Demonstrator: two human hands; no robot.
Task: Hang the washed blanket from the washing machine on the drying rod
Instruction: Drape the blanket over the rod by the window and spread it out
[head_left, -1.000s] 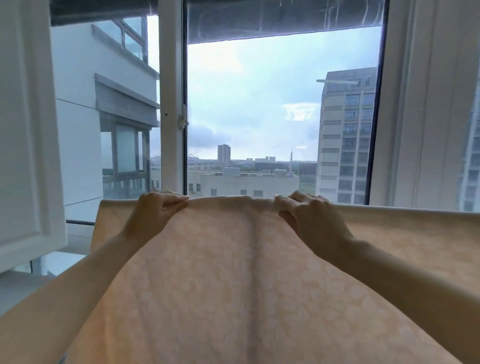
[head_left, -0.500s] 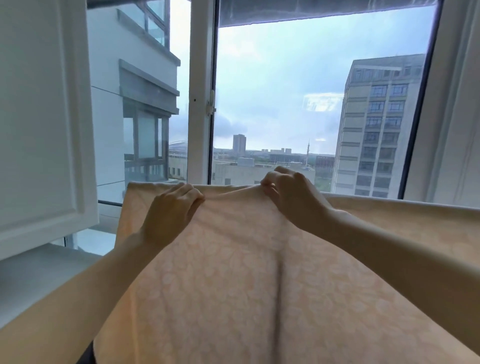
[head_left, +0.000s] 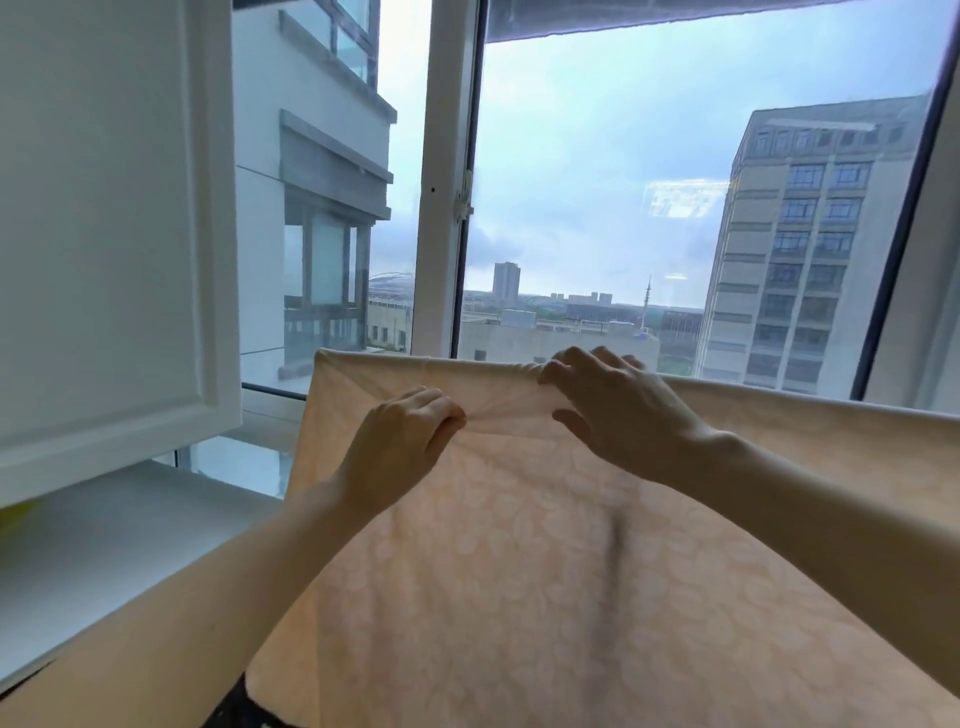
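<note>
A pale peach blanket (head_left: 519, 561) with a faint floral pattern hangs in front of me, folded over at its top edge; the rod beneath the fold is hidden. My left hand (head_left: 400, 441) pinches a bunch of the cloth just below the top edge. My right hand (head_left: 613, 405) lies at the fold to the right, with its fingers curled over the top edge, gripping the cloth. Wrinkles run between the two hands.
A big window (head_left: 675, 182) behind the blanket looks onto city buildings. Its white frame post (head_left: 441, 182) stands left of centre. A white open cabinet door (head_left: 104, 234) juts out at the left, above a white ledge (head_left: 104, 561).
My hands have moved closer together. The left hand dropped a little below the top edge and gathered cloth. The view shifted left, so the blanket's left end shows further right.
</note>
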